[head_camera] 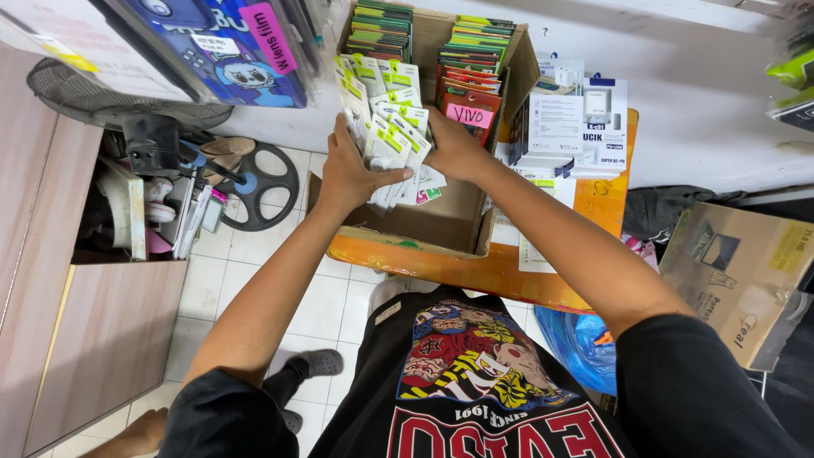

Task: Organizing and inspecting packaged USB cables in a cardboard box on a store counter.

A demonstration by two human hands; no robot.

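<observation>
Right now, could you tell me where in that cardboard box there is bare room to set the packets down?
The near end of the cardboard box is bare, between its front wall and the packets both hands hold. The far end is crowded with upright rows of packages. The white boxes fill the orange stool beside it.

Inside the cardboard box [462, 222], the lower ends of the white-and-green packets [392, 140] vanish behind the left hand [346, 174] and the right hand [454, 146], so how many are held cannot be counted. The right hand's fingers are tucked behind the packets, out of sight. Behind the box, the rows of green and red packs [468, 53] show only their top edges. Right of the box, a green thing [795, 68] at the picture's edge is blurred and cut off. Left of the box, the fan [110, 97] is partly covered by hanging blue packages [212, 42], themselves cropped by the top edge.
</observation>
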